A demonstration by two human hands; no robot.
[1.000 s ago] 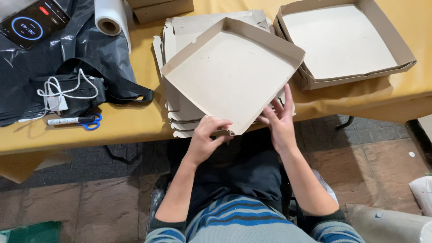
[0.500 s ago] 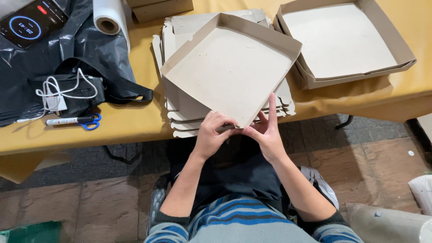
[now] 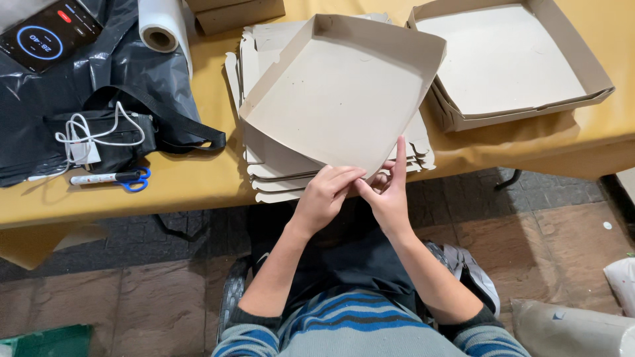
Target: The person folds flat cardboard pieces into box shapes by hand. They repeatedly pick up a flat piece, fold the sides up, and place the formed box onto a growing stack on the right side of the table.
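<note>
Both hands meet at the near corner of a half-folded cardboard box (image 3: 344, 99), which is tilted up over the near edge of the table (image 3: 198, 192). The left hand (image 3: 326, 195) is curled, its fingertips pinching the box's near corner from below. The right hand (image 3: 389, 192) is partly open: the forefinger points straight up along the box's lower right edge, while the other fingers fold in toward the left hand at the same corner. The box has raised walls along its far and left sides, and its pale inside faces up.

Under it, at the near edge, lies a stack of flat box blanks (image 3: 264, 172), which the box touches or overhangs. A finished box (image 3: 509, 59) sits open toward the far right corner, just beside the held one.

Toward the left end of the table lies a black plastic bag (image 3: 99, 79), with a phone (image 3: 46, 36) on its far part and a white cable (image 3: 86, 135) on a black pouch. A marker (image 3: 99, 178) and blue scissors (image 3: 135, 182) lie by the bag's near side. A roll of clear film (image 3: 162, 30) lies at the far edge.
</note>
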